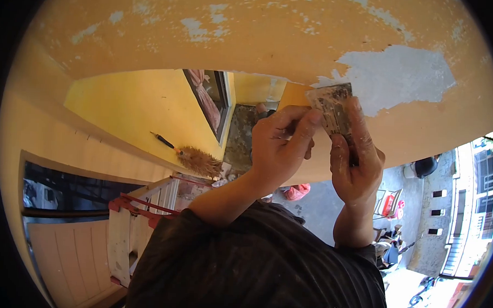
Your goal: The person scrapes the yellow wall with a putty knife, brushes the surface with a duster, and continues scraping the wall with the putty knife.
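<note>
My right hand [360,163] grips a flat scraper [335,105] with a worn, paint-smeared blade, its fingers along one side and the thumb below. My left hand [285,139] is closed, with its thumb and forefinger pinched together at the blade's left edge. Whether anything small sits in that pinch cannot be made out. Just beyond the scraper is the yellow-orange painted surface [250,51], where a large bare grey-white patch [396,75] has ragged edges. Smaller flaked spots are scattered across the paint.
A white and red stepladder [125,236] stands at my left. Beside the yellow wall is a feather duster [200,160] with a black handle. A window with a pink curtain [206,95] lies further in. Down on the floor at right are a red item [388,205] and motorbikes [415,304].
</note>
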Available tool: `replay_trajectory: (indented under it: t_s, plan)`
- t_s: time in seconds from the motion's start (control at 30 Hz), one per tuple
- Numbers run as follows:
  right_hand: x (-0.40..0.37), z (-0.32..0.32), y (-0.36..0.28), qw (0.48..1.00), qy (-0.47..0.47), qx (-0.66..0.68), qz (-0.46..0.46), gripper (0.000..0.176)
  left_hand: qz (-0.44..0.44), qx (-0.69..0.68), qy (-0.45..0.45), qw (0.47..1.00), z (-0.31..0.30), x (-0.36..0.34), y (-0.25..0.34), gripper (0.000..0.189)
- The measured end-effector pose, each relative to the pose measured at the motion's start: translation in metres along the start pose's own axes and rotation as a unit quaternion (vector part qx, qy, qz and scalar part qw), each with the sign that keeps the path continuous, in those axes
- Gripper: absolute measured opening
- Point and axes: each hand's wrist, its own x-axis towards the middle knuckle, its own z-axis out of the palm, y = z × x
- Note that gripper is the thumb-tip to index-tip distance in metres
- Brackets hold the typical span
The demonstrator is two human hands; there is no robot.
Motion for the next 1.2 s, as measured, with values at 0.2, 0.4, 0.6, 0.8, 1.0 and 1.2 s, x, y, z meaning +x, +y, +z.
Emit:
replay_trajectory:
  t_s: [0.2, 0.4, 0.6, 0.8, 1.0, 1.2]
  plan:
    - [0.009, 0.007, -0.003, 0.998, 0.034, -0.019, -0.051, 0.054, -0.008, -0.029, -0.007, 1.000, -0.002, 0.006, 0.008, 0.021]
    - [0.010, 0.003, -0.007, 0.999, 0.024, -0.008, -0.038, 0.054, -0.040, -0.053, -0.007, 0.998, -0.001, 0.007, 0.014, 0.022]
    - [0.016, 0.002, -0.010, 0.999, 0.006, -0.004, -0.049, 0.056, -0.023, -0.056, -0.004, 0.998, -0.002, 0.011, 0.017, 0.022]
    - [0.010, 0.001, -0.009, 0.999, -0.025, -0.013, -0.029, 0.051, -0.037, -0.034, -0.005, 0.999, -0.005, 0.007, 0.017, 0.022]
    - [0.008, 0.007, -0.009, 0.998, 0.001, -0.039, -0.053, 0.050, -0.031, -0.028, -0.023, 0.999, -0.009, 0.007, 0.018, 0.022]
    - [0.001, 0.009, -0.012, 1.000, 0.002, -0.016, 0.000, 0.050, -0.023, 0.012, -0.032, 0.999, -0.011, 0.007, 0.019, 0.022]
